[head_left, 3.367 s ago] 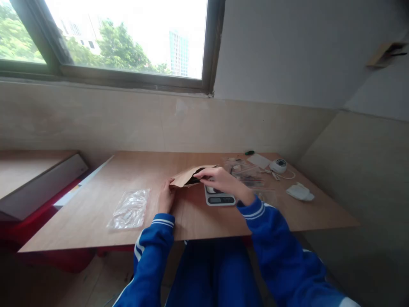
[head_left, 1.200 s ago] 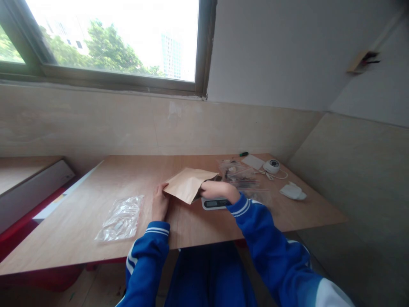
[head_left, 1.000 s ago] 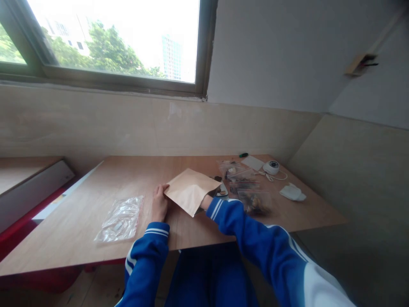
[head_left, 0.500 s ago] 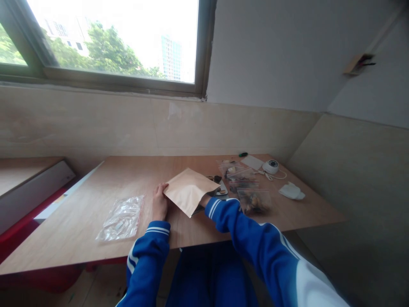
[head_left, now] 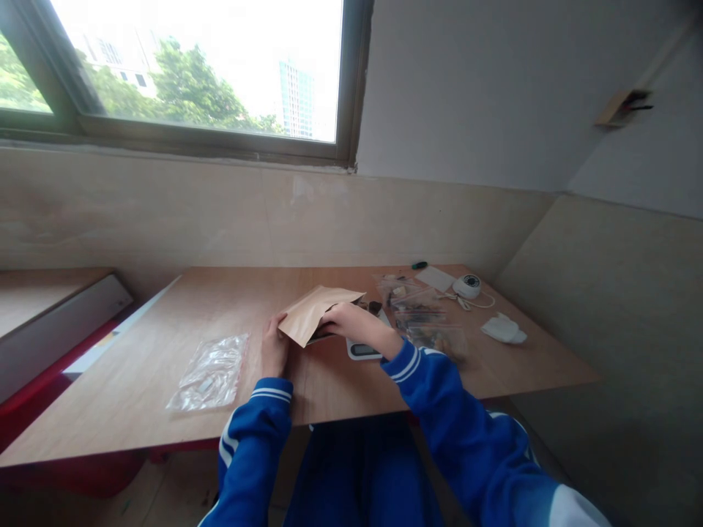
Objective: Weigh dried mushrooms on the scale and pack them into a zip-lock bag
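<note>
Bare table [head_left: 236,293] lies left; clear bags [head_left: 417,311] crowd the right.

A light-brown wooden desk [head_left: 165,307] is seen below a window. Laid directly on it: a crumpled clear plastic bag [head_left: 210,372] at left, a white digital scale [head_left: 362,350] at centre, filled clear pouches [head_left: 420,315], a round white device [head_left: 467,285] and a white crumpled wad [head_left: 503,329] at right.

Both forearms stretch forward toward 12 o'clock; left hand [head_left: 274,345] lies curled low, right hand [head_left: 351,323] fingers pinched, reaching toward 10 o'clock.
</note>
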Demonstrator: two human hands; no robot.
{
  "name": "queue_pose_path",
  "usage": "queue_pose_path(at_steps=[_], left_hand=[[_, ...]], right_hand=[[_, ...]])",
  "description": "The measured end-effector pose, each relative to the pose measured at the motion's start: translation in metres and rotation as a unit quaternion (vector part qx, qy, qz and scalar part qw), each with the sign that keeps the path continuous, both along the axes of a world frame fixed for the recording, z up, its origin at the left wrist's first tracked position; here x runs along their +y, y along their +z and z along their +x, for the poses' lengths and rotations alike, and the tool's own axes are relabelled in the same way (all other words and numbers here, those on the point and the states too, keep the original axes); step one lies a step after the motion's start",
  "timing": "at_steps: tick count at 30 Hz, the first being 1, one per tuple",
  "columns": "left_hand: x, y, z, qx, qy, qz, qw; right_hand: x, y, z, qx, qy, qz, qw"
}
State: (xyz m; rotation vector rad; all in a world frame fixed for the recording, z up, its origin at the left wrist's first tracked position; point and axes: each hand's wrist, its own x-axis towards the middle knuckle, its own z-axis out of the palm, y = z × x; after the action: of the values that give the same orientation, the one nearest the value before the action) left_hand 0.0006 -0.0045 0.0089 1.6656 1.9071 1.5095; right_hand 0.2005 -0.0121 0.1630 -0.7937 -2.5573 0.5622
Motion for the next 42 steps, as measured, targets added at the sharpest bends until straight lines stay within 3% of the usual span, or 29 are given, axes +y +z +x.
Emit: queue_pose_path(at_steps=[5,8,12,15,19,22,24,42], left_hand=[[0.003,-0.003,-0.001,0.004,0.000,-0.002,1.000],[0.003,-0.004,-0.002,0.009,-0.004,0.008,1.000],[0.002,-0.002,-0.003,0.001,-0.001,-0.015,1.000],[0.002,-0.002,-0.003,0.012,0.009,-0.029,0.999],[0.004,-0.006,-0.005,0.024,0.023,-0.049,0.998],[0.007,-0.009,-0.006,0.031,0.023,-0.048,0.998],[0.007,-0.010,-0.007,0.035,0.022,-0.046,0.998],[0.003,0.001,-0.003,0.026,0.014,-0.066,0.997]], right_hand=[[-0.008,0.012,0.021,0.054,0.050,-0.042,0.996],[-0.012,0.014,0.030,0.148,0.013,-0.087,0.985],[-0.009,0.011,0.053,0.309,-0.068,-0.110,0.942],[0.005,-0.006,0.081,0.346,-0.152,-0.103,0.920],[0.029,-0.058,0.115,0.300,-0.280,-0.092,0.907],[0.041,-0.097,0.126,0.258,-0.324,-0.075,0.907],[0.045,-0.112,0.126,0.247,-0.338,-0.067,0.906],[0.059,-0.134,0.142,0.271,-0.310,-0.129,0.902]])
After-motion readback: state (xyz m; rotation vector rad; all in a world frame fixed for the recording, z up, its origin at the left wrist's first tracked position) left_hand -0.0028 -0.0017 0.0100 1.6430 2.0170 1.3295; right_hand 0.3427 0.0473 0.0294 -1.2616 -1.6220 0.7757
